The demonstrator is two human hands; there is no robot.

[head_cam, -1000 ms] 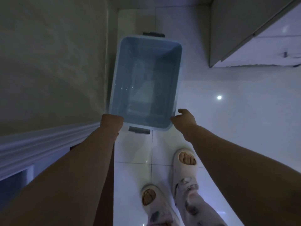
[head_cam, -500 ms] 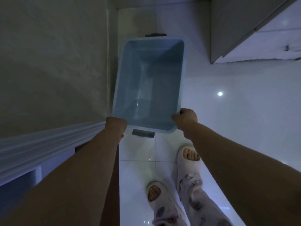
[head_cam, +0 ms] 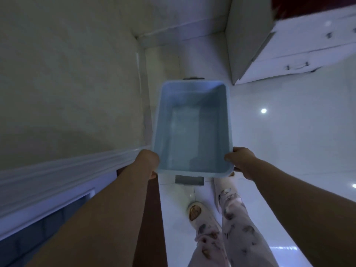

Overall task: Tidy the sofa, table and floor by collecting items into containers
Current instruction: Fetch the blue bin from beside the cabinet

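Dim, blurred view; fingers of both hands hidden under the rim. Light-blue plastic storage bin [head_cam: 192, 130]: empty, grey latch handles at near and far ends, carried above the white tiled floor [head_cam: 289, 141]. Left hand [head_cam: 147, 160] grips near-left corner; right hand [head_cam: 239, 160] grips near-right corner. White cabinet [head_cam: 308, 47] far right.

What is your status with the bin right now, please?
Left hand and right hand grip the bin at its near corners. Bin empty, carried above the floor. Nothing ahead in the way.

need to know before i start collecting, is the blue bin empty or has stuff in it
Empty: the blue bin shows only its bare floor and walls, with no lid on.
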